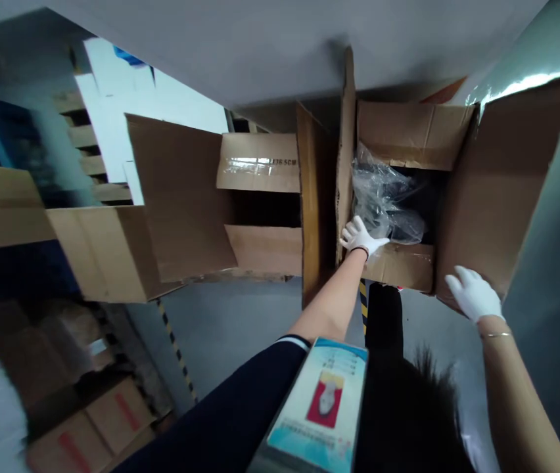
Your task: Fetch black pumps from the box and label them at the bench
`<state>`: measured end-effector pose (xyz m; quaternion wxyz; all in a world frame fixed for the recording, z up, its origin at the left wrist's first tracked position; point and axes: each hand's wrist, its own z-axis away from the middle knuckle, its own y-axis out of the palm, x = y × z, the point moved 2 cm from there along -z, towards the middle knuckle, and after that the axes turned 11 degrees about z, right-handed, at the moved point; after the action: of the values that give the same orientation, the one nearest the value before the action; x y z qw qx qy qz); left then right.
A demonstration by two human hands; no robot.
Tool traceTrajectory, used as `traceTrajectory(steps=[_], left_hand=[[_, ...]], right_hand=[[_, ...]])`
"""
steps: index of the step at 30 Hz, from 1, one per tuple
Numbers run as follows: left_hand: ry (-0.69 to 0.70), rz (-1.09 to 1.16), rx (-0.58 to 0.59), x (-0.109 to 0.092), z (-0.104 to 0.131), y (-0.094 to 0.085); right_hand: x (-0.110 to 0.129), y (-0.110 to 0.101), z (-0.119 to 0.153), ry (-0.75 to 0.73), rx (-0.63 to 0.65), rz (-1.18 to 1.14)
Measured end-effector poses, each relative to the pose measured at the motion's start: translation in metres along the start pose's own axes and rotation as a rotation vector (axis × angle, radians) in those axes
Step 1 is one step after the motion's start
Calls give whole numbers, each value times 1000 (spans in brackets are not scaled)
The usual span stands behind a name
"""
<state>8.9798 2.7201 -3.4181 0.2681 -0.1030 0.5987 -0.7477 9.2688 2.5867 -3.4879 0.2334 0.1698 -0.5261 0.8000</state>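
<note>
My left hand (361,238), in a white glove, has its fingers spread at the near left corner of an open cardboard box (398,266), against the inside of its raised left flap (346,157). Crumpled clear plastic film (383,197) bulges in the box opening, just beyond that hand. My right hand (474,293), gloved too, rests with fingers extended on the lower part of the wide right flap (511,171), which leans outward. What lies deeper in the box is too dark to make out.
Left of this box stands another open carton (265,249) with raised flaps and a dark inside. A closed carton (97,249) sits farther left. Stacked boxes (93,427) lie at lower left. A badge (326,401) hangs before me. Yellow-black tape (176,348) marks the floor.
</note>
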Motion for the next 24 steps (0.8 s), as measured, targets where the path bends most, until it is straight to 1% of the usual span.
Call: traceTrajectory(steps=[1, 2, 3, 4, 5, 6, 7, 8, 9, 10, 11, 13, 14, 16, 17, 18, 19, 20, 21, 22, 23, 24], left_hand=[[4, 81, 26, -8, -6, 11], [21, 172, 58, -14, -10, 20], [41, 267, 89, -17, -12, 28], [58, 358, 108, -18, -13, 33], [68, 435, 116, -16, -14, 34], [82, 499, 110, -12, -13, 32], [108, 561, 94, -7, -13, 26], [139, 634, 78, -2, -12, 17], [169, 715, 59, 4, -12, 5], [193, 801, 36, 11, -11, -9], [207, 884, 7, 17, -9, -25], [216, 1021, -42, 27, -5, -54], [231, 1069, -38, 30, -2, -66], [303, 1108, 16, 30, 7, -80], [350, 1106, 51, 29, 12, -83], [392, 1101, 79, 27, 17, -84], [425, 1094, 92, 25, 20, -84], [449, 1091, 81, 23, 23, -84], [469, 1104, 61, 23, 23, -84], [482, 1136, 34, 24, 23, -85], [486, 1188, 4, 26, 21, -87], [486, 1249, -24, 30, 18, -91]], right_hand=[[-31, 7, -8, 113, -62, -215], [-56, 16, -18, 204, -99, -389], [-75, 26, -30, 280, -122, -506], [-86, 34, -42, 349, -129, -569], [-90, 41, -54, 406, -135, -572], [-87, 44, -66, 450, -155, -534], [-78, 45, -77, 466, -191, -479], [-64, 43, -88, 447, -241, -426], [-46, 40, -99, 392, -298, -386], [-23, 35, -108, 289, -337, -367], [2, 31, -117, 162, -344, -366], [56, 25, -130, -76, -271, -408], [84, 22, -136, -190, -224, -452], [135, 14, -147, -386, -263, -476], [156, 11, -154, -470, -291, -434], [172, 10, -162, -527, -274, -357], [182, 10, -172, -552, -203, -261], [186, 12, -183, -538, -95, -162], [183, 15, -195, -467, 18, -69], [172, 19, -209, -342, 114, 8], [156, 22, -221, -198, 171, 52], [135, 23, -233, -8, 165, 79]])
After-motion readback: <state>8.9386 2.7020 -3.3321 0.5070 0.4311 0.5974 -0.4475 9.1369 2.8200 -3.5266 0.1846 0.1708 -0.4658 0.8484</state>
